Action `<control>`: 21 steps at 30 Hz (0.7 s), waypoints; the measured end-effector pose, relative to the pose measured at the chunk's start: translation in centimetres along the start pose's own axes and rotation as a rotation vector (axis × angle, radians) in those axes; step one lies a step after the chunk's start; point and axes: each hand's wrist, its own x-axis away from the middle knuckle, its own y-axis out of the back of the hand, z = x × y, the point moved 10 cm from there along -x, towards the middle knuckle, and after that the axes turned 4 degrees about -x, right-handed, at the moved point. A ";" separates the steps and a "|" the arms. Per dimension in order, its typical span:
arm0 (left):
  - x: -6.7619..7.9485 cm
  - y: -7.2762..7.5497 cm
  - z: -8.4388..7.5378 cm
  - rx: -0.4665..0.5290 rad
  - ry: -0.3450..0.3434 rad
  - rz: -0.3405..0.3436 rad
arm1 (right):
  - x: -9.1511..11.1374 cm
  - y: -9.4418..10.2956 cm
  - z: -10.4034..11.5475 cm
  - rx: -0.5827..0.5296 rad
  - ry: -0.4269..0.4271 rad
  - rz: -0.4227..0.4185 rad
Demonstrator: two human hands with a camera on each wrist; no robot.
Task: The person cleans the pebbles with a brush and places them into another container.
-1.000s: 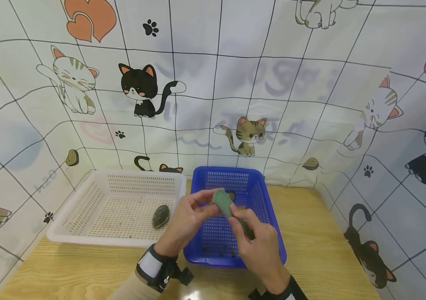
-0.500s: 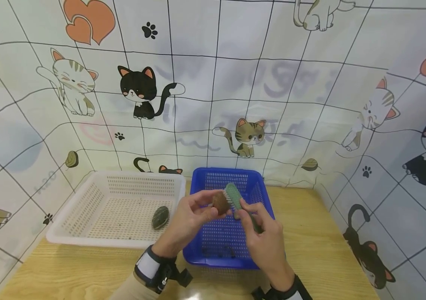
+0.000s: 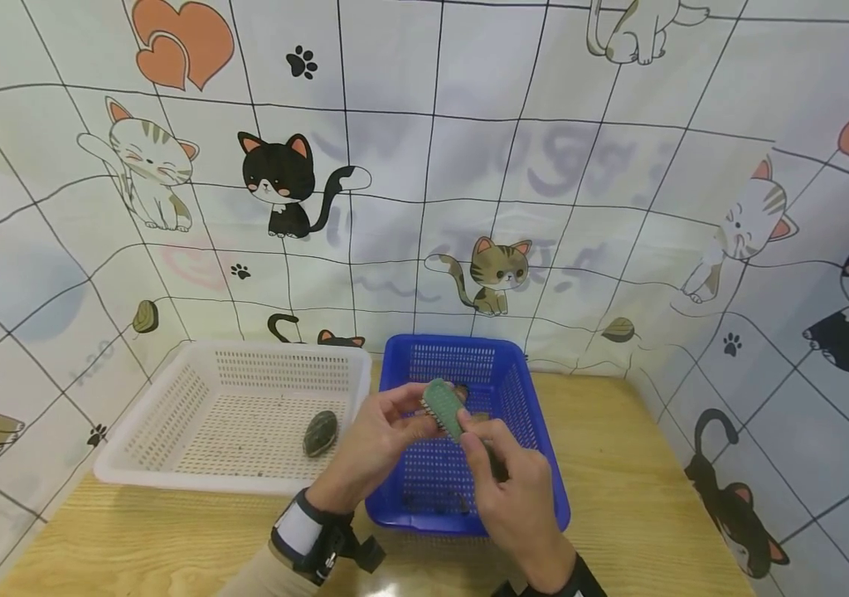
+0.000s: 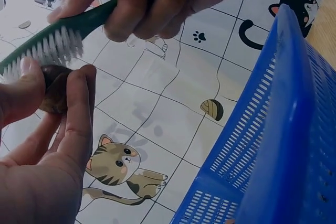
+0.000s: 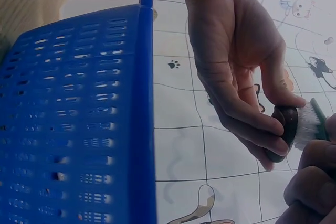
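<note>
Over the blue basket [image 3: 536, 431], my left hand [image 3: 375, 439] pinches a brown clam [image 4: 56, 95] between thumb and fingertips. My right hand [image 3: 520, 489] grips the handle of a green brush [image 3: 443, 405] with white bristles. In the left wrist view, the bristles lie against the upper side of the clam, beside the left thumb. The right wrist view also has the bristles [image 5: 307, 124] against the clam's side. From the head view, the brush head hides most of the clam. A few small brownish things lie in the blue basket, partly hidden behind the hands.
To the left stands a white basket [image 3: 234, 479] with one dark green clam [image 3: 320, 434] near its right side. Both baskets sit on a wooden table [image 3: 618, 497]. A cat-printed sheet [image 3: 395, 166] rises behind and on both sides.
The brush moved right and tilted, exposing the brown clam half a second ago; now it is back left over the clam. The left hand stays nearly still, gripping the clam.
</note>
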 end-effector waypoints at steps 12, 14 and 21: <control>0.3 -0.1 -0.3 0.068 -0.025 0.012 | -0.3 1.1 -1.4 -0.001 -0.077 -0.027; 0.3 0.2 -0.4 0.068 -0.029 -0.008 | -0.2 0.8 -1.7 -0.001 -0.101 -0.003; 0.3 1.1 -0.8 0.084 -0.010 -0.065 | 0.5 -0.4 -2.1 -0.024 -0.181 0.100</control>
